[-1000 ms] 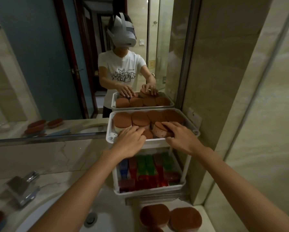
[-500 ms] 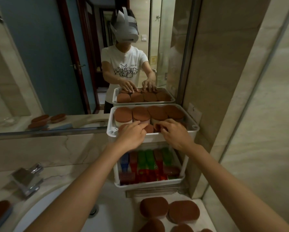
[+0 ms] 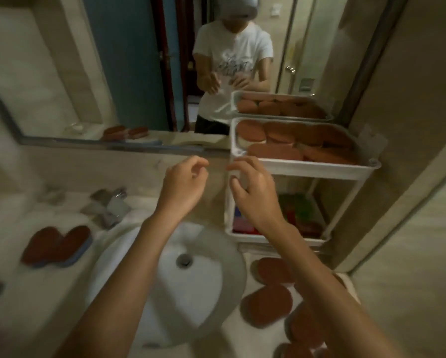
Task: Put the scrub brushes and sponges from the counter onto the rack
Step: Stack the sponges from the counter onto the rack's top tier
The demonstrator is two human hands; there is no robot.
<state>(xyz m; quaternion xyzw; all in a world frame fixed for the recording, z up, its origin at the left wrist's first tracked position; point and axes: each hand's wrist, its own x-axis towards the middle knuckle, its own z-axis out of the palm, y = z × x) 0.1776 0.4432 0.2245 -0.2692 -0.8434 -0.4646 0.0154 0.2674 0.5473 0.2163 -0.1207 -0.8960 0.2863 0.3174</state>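
A white two-tier rack (image 3: 317,169) stands at the right of the counter. Its top tray holds several brown oval scrub brushes (image 3: 273,151); the lower tray holds coloured sponges (image 3: 298,211). More brown brushes (image 3: 267,304) lie on the counter below the rack, and two (image 3: 57,245) lie left of the sink. My left hand (image 3: 184,188) hovers over the sink, fingers loosely curled and holding nothing. My right hand (image 3: 254,193) is in front of the rack's left edge, fingers apart and holding nothing.
A white sink basin (image 3: 165,285) with a drain sits in the middle, and a chrome tap (image 3: 110,206) stands behind it. A wall mirror (image 3: 129,68) reflects me and the rack. A tiled wall (image 3: 410,177) closes the right side.
Both hands have come out of the rack's top tray, down and to the left, holding nothing. The view has swung down toward the sink and counter.
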